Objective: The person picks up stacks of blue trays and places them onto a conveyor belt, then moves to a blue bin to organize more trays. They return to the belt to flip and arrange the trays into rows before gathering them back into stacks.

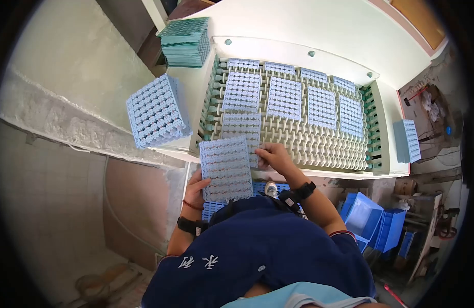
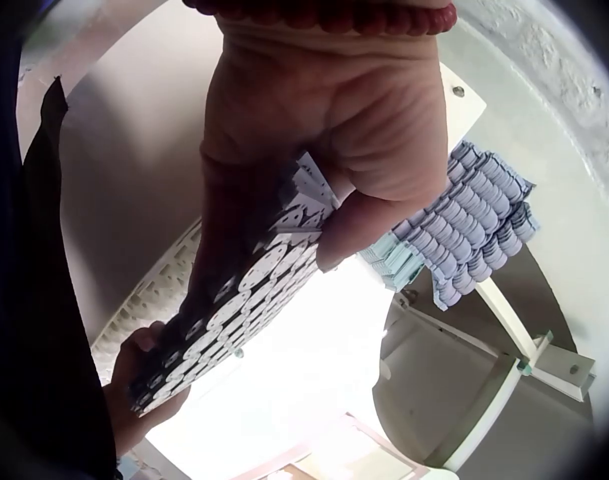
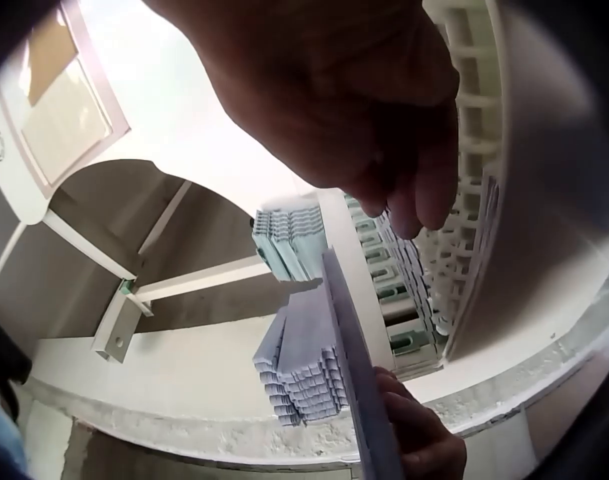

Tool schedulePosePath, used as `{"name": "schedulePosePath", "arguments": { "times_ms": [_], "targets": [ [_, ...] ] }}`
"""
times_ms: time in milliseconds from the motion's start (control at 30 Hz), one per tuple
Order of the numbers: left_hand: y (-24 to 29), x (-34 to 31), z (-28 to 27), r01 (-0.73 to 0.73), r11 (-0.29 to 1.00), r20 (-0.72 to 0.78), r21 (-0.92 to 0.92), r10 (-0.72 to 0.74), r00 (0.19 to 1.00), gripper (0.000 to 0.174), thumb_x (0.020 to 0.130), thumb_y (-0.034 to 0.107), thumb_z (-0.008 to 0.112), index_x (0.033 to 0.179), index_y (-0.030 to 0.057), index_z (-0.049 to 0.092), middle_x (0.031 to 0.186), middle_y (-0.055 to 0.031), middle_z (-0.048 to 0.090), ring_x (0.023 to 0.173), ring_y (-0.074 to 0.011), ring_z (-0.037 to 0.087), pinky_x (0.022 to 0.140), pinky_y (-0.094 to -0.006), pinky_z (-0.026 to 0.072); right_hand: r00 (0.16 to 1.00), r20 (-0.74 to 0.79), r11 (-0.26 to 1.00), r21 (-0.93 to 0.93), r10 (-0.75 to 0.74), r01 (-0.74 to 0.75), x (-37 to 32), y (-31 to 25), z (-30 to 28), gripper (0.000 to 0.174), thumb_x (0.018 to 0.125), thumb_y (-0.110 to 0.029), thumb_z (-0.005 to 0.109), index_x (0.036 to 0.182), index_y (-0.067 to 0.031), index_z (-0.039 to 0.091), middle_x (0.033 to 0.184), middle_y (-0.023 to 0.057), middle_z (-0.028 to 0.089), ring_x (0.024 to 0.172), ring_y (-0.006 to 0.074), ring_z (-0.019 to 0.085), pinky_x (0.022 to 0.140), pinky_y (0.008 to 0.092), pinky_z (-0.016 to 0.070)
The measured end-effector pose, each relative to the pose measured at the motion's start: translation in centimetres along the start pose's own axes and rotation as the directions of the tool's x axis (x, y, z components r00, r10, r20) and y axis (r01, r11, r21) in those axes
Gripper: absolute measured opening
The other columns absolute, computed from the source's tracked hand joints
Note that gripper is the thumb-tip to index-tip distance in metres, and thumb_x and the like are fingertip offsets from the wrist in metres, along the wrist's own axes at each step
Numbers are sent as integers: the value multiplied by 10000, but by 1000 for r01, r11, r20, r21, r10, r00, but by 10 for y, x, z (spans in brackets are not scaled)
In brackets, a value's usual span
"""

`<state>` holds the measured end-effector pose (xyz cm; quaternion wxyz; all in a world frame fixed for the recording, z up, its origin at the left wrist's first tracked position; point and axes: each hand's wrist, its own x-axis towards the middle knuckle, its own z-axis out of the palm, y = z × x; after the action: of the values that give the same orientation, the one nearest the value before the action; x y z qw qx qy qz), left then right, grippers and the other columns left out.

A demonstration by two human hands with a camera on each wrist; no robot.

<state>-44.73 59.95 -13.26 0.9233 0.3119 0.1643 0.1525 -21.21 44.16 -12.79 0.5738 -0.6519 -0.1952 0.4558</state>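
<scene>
My left hand [image 1: 195,189] grips a light blue-grey panel [image 1: 226,169] by its lower left edge. The panel carries rows of round discs, like a sheet of small circuit boards; the left wrist view shows more than one layer at the thumb [image 2: 359,225]. Just beyond it, another such panel [image 1: 241,126] lies on the roller conveyor, partly covered by the held one. My right hand [image 1: 275,156] has its fingers curled at that panel's right edge, seeming to pinch it. Over the rollers, the right wrist view shows the same fingers [image 3: 429,190] pointing down.
More panels [image 1: 284,97] lie in rows on the roller conveyor [image 1: 319,149]. A stack of blue panels [image 1: 157,113] stands on the left ledge, with a green stack [image 1: 185,43] behind it. Another stack [image 1: 407,141] sits at the right end. Blue crates [image 1: 365,215] stand at lower right.
</scene>
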Motion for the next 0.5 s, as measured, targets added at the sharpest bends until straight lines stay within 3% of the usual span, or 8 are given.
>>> {"name": "schedulePosePath", "arguments": {
  "times_ms": [67,133,167,200,267,400,500],
  "targets": [
    [0,0,-1,-6,1000,-24,23,7,1000,527,801,43,543,1292,-60,380,1219,-181,524,1104,-278,529,945,-395,426,998,35,999,-13,49,-49,5,2,5,226,885,-172,583,862,51,615,638,89,615,525,129,602,479,247,514],
    [2,5,-1,6,987,-16,158,-4,1000,536,810,37,571,1301,-42,373,1217,-161,526,1120,-248,516,938,-377,434,1000,-18,957,-289,3,-8,3,-2,2,250,883,-190,585,900,56,625,654,102,623,534,135,608,487,252,522],
    [1,8,-2,2,988,-23,151,1,1000,536,810,37,571,1301,-42,373,1217,-161,526,1120,-248,516,938,-377,434,987,-72,979,-133,147,-155,-3,-7,2,263,882,-203,588,932,52,632,651,97,621,526,133,604,487,248,525],
    [-1,11,-4,18,990,-20,141,-16,1000,539,813,29,577,1306,-33,368,1215,-157,527,1122,-241,515,931,-372,441,986,-68,977,-138,153,-161,-7,-2,0,263,882,-203,588,932,52,632,651,97,621,526,133,604,487,248,525],
    [-4,18,-1,44,991,-8,128,-43,999,543,815,22,583,1310,-24,364,1213,-153,528,1124,-233,513,925,-368,448,993,50,991,69,110,-113,-18,10,-8,250,879,-203,593,942,36,636,644,90,618,521,134,604,482,244,523],
    [-11,34,4,39,990,44,134,-45,998,542,826,40,576,1308,-39,342,1223,-183,507,1105,-261,529,920,-377,457,989,119,995,18,90,-93,-33,6,-6,208,855,-187,631,911,13,636,636,46,605,519,100,591,466,217,503],
    [-10,38,2,42,990,16,136,-45,999,498,834,14,553,1293,-28,364,1202,-170,524,1088,-257,541,915,-380,461,999,9,998,46,34,-34,-38,7,-26,188,846,-164,640,886,20,631,639,36,603,519,86,586,468,207,492]
  ]
}}
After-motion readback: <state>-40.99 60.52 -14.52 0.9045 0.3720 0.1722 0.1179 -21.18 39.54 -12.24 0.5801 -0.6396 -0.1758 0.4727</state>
